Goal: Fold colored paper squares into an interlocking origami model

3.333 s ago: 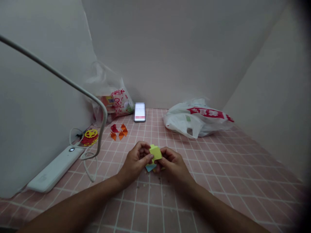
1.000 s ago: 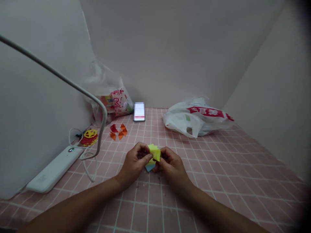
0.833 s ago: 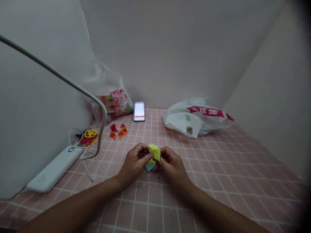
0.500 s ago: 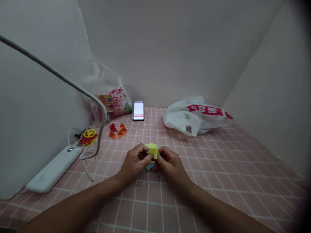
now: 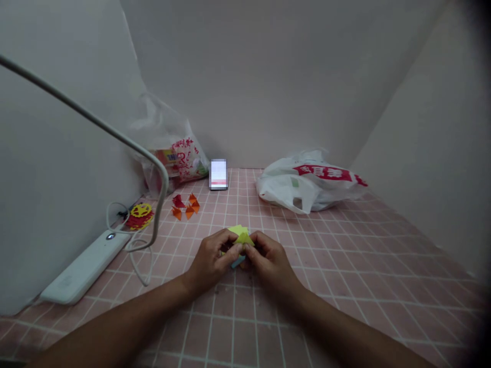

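Observation:
A yellow piece of folded paper [image 5: 243, 236] is pinched between both hands above the tiled tabletop. My left hand [image 5: 218, 254] closes on its left side, with the thumb at the lower edge. On the right side, the thumb and fingers of my right hand [image 5: 268, 253] grip the same paper, and the two thumbtips nearly meet. More yellow paper shows just behind the held piece; whether it is separate I cannot tell. Under the hands a bit of blue paper [image 5: 238, 262] peeks out, mostly hidden.
Several folded orange pieces [image 5: 190, 211] and a red one [image 5: 178, 201] lie left of centre. Farther left are red and yellow cut-outs [image 5: 141, 214], a white lamp base [image 5: 84, 266] and its bent stem [image 5: 163, 179]. Behind stand a phone [image 5: 218, 175] and two plastic bags [image 5: 192, 161] [image 5: 284, 186].
The yellow paper's upright square flap has become a lower, pointed triangular shape between the thumbs. My right thumb has come closer to the left one. Less of the blue paper shows.

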The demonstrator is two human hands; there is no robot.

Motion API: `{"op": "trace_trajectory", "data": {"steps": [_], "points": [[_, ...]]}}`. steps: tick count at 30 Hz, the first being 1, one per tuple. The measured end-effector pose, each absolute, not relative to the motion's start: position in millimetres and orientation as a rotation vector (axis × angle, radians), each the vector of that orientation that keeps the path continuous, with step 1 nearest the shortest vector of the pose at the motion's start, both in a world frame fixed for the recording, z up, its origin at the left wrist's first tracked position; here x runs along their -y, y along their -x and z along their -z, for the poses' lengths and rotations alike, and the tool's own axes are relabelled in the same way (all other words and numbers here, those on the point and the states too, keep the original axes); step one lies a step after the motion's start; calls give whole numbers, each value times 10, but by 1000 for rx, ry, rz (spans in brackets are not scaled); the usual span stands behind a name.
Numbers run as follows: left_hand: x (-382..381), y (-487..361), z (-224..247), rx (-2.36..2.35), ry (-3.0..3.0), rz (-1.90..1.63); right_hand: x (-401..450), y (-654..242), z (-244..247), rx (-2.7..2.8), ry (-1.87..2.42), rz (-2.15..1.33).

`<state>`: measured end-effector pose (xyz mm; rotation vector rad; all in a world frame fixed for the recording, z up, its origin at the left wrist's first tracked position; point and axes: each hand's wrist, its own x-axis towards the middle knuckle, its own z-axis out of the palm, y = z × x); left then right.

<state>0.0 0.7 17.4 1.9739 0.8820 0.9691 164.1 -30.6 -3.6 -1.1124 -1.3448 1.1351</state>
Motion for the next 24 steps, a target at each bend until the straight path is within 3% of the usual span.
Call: {"op": "trace_trajectory", "data": {"steps": [24], "points": [[-44,-17,-115,-914,-1819,-982,305,-1649,27,1279,1013,-1174]]}}
